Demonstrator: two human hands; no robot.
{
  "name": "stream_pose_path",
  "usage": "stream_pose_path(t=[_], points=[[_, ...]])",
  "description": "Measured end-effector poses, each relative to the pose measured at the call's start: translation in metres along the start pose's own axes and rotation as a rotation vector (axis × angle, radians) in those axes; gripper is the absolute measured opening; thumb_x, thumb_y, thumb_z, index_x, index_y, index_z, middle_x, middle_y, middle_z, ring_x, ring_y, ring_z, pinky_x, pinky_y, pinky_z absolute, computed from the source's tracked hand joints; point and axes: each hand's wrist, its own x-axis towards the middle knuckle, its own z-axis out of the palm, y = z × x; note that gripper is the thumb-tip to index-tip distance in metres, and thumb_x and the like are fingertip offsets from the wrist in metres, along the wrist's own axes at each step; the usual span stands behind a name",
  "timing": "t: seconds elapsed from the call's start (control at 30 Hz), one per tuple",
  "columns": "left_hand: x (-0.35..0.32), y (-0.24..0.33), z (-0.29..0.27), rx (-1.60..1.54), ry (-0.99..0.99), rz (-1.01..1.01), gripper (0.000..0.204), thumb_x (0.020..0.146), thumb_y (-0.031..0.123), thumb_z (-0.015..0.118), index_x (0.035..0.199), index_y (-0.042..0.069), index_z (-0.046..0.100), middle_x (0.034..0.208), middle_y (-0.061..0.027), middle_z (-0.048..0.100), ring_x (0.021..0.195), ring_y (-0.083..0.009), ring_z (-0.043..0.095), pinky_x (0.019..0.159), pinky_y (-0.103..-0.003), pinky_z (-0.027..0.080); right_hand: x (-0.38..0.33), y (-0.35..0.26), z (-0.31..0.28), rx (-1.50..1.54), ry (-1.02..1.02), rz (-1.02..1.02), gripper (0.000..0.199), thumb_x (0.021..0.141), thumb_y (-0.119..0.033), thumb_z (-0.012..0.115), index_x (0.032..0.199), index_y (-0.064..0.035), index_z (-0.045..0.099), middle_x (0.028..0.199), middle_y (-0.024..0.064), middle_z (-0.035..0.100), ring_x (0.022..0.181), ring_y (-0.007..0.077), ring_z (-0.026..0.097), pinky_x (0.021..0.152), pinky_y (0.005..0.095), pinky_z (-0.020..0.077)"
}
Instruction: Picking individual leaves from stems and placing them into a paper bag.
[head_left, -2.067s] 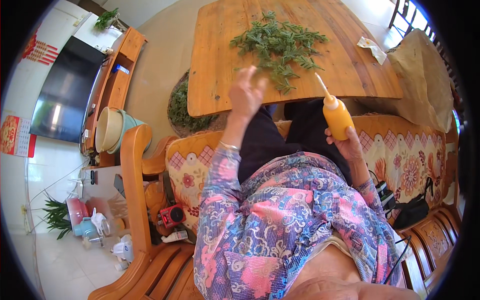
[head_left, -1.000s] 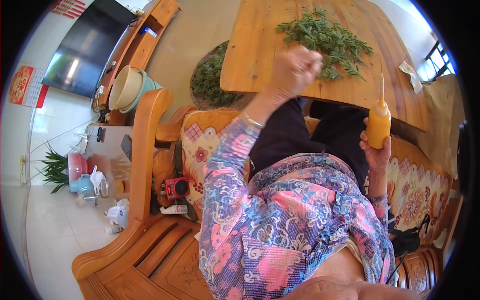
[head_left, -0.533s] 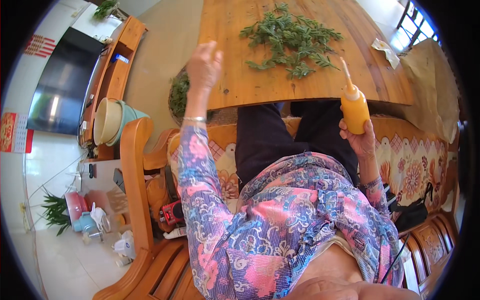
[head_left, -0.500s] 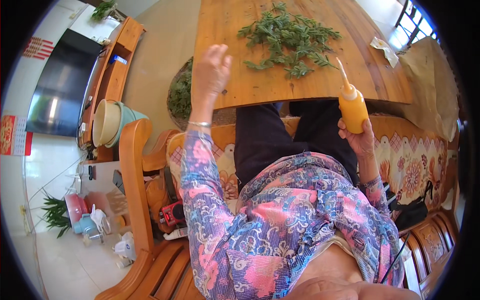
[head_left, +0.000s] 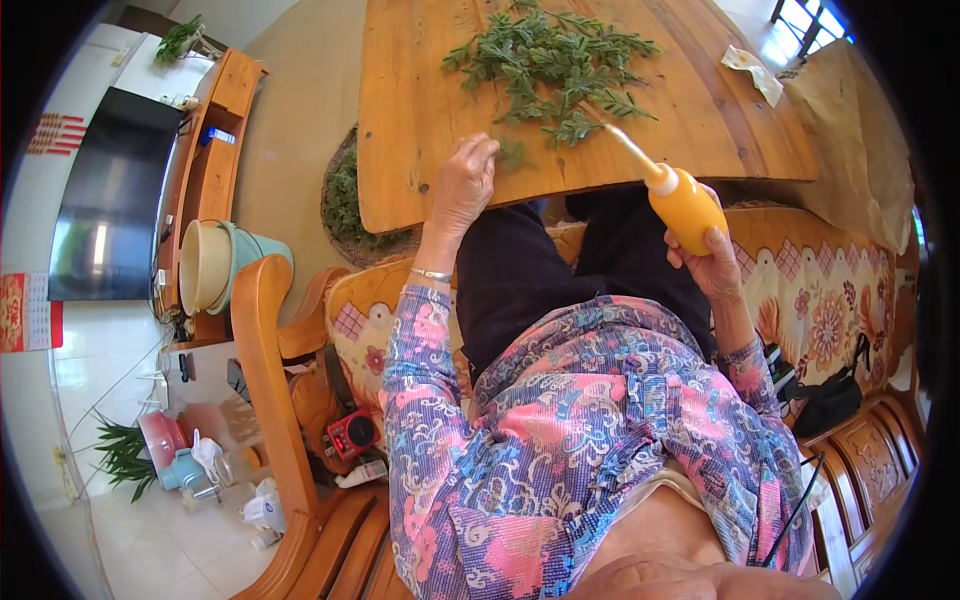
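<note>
My right hand (head_left: 714,268) is wrapped round a yellow squeeze bottle (head_left: 690,212). Its long pale nozzle tilts up and left, the tip at the near edge of a pile of green leafy sprigs (head_left: 540,62) on the wooden table (head_left: 420,120). Over the table's front edge, to the left of the bottle, my left hand (head_left: 466,185) is closed in a pinch. A small green sprig (head_left: 512,155), smeared by motion, is at its fingertips. A bracelet circles my left wrist.
More green sprigs fill a round container (head_left: 348,200) on the floor, left of the table. A crumpled white tissue (head_left: 754,74) lies at the table's right side, beside a large brown sheet (head_left: 850,130). Buckets (head_left: 215,265) stand left of the wooden armrest (head_left: 265,340). A red radio (head_left: 353,435) rests on the bench.
My left hand has come down and right over the table's front edge, with a sprig now at its fingertips. The bottle has tipped leftward, its nozzle now pointing at the pile.
</note>
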Motion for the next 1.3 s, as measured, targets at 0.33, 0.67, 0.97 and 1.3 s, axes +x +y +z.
stream_pose_path(t=[0.33, 0.67, 0.97, 1.3], points=[[-0.018, 0.029, 0.014, -0.115, 0.246, 0.072, 0.024, 0.075, 0.000, 0.065, 0.099, 0.001, 0.062, 0.101, -0.0101, 0.065, 0.095, -0.0264, 0.061, 0.084, -0.033, 0.049, -0.002, 0.000, 0.009, -0.311, 0.099, -0.176, 0.060, 0.074, -0.024, 0.072, 0.123, -0.0075, 0.042, 0.106, 0.0159, 0.052, 0.077, 0.0204, 0.056, 0.053, 0.0256, 0.0506], [-0.017, 0.030, 0.023, -0.109, 0.249, 0.013, 0.022, 0.075, 0.002, 0.067, 0.097, 0.001, 0.063, 0.100, -0.0099, 0.065, 0.094, -0.0269, 0.060, 0.085, -0.034, 0.048, 0.008, -0.001, 0.010, -0.515, 0.139, -0.249, 0.055, 0.073, -0.016, 0.073, 0.119, -0.0060, 0.046, 0.103, 0.0132, 0.052, 0.076, 0.0180, 0.056, 0.056, 0.0240, 0.0522], [-0.011, 0.031, 0.027, -0.102, 0.249, 0.007, 0.018, 0.074, 0.003, 0.068, 0.091, 0.002, 0.062, 0.096, -0.0087, 0.064, 0.089, -0.0252, 0.059, 0.081, -0.033, 0.047, 0.012, -0.006, 0.024, -0.726, 0.168, -0.254, 0.053, 0.073, -0.012, 0.073, 0.118, -0.0063, 0.046, 0.101, 0.0119, 0.052, 0.074, 0.0163, 0.055, 0.057, 0.0227, 0.0523], [0.003, 0.031, 0.038, -0.113, 0.228, -0.090, 0.015, 0.072, 0.007, 0.067, 0.086, 0.007, 0.062, 0.090, -0.0045, 0.062, 0.082, -0.0236, 0.054, 0.078, -0.032, 0.045, 0.005, -0.007, 0.021, -0.666, 0.174, -0.243, 0.054, 0.076, -0.019, 0.070, 0.122, -0.0061, 0.044, 0.103, 0.0134, 0.052, 0.076, 0.0187, 0.054, 0.054, 0.0243, 0.0500]])
